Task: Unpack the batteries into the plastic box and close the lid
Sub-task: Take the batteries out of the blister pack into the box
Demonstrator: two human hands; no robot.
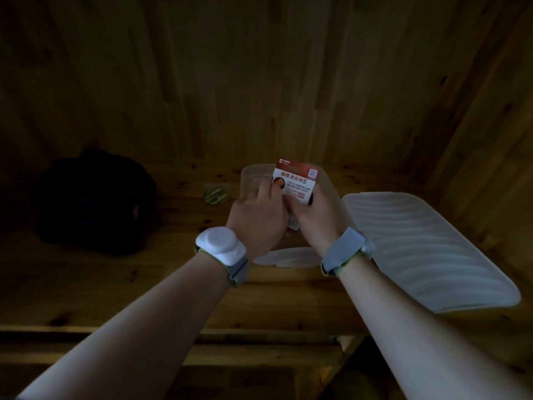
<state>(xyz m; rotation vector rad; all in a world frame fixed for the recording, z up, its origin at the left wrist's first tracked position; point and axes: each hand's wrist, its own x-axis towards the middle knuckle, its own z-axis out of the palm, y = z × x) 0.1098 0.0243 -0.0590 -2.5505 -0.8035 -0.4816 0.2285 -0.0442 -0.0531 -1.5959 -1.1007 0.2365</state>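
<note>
A red and white battery pack is held upright over the clear plastic box on the wooden surface. My left hand grips the pack's left side, fingers curled at its front. My right hand grips its right lower edge. The box's translucent ribbed lid lies off, to the right of the box. A small bundle of green batteries lies on the wood just left of the box. The inside of the box is mostly hidden by my hands.
A dark bag sits at the left on the wooden surface. Wooden walls close in behind and at the right. The wooden front edge runs below my forearms. The scene is dim.
</note>
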